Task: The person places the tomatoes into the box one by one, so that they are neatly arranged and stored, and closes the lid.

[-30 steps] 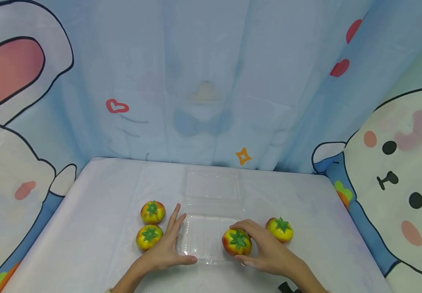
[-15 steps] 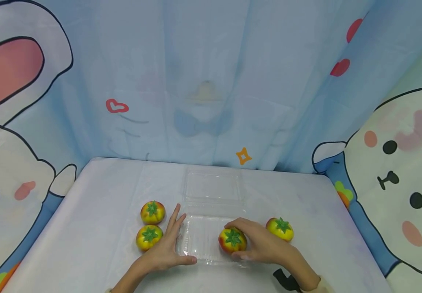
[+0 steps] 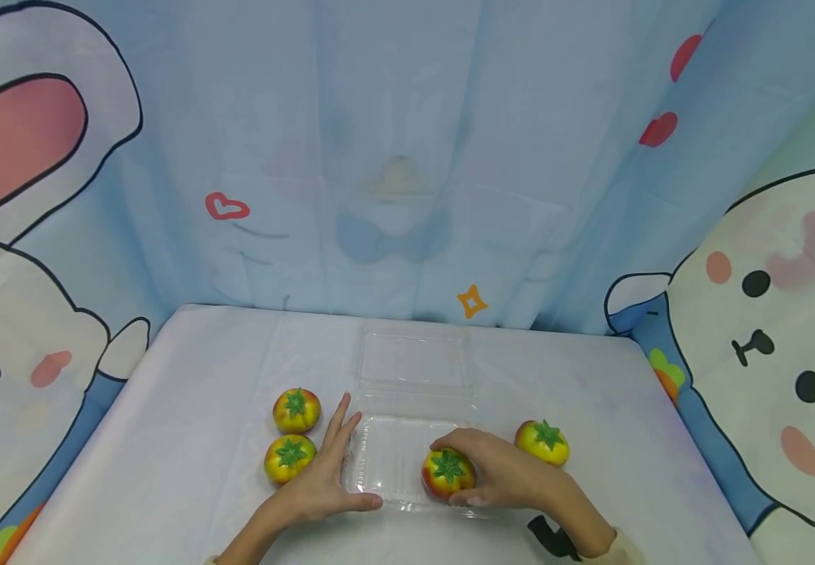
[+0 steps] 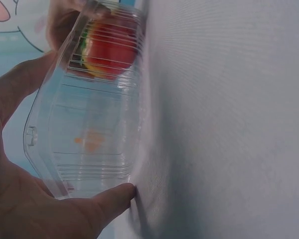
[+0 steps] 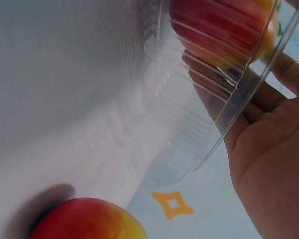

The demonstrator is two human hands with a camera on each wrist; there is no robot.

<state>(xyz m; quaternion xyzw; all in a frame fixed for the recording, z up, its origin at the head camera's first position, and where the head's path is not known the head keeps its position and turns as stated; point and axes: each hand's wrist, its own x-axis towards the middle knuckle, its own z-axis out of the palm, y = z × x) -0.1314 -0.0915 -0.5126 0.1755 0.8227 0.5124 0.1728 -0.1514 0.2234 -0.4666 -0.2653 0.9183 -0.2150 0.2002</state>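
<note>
A clear hinged plastic box [image 3: 382, 455] lies unfolded on the table, its lid [image 3: 413, 357] flat at the back. My left hand [image 3: 323, 479] steadies the box's left end with extended fingers and a spread thumb; the left wrist view shows the thumb near its lower corner. In my right hand [image 3: 506, 471] is a red-and-yellow tomato-like fruit [image 3: 448, 475] with a green star-shaped top, gripped between fingers and thumb. It sits inside the tray's right end, seen through the ribbed wall in the right wrist view. Whether it touches the tray floor, I cannot tell.
Two similar fruits, one behind [image 3: 297, 410] and one in front [image 3: 290, 459], stand left of my left hand. Another fruit [image 3: 542, 442] is to the right, beyond my right hand. A blue cartoon curtain [image 3: 379, 157] hangs behind the white-covered table [image 3: 202, 439].
My right hand has moved the held fruit slightly left and settled it lower in the tray's right end. My left hand keeps its place at the box.
</note>
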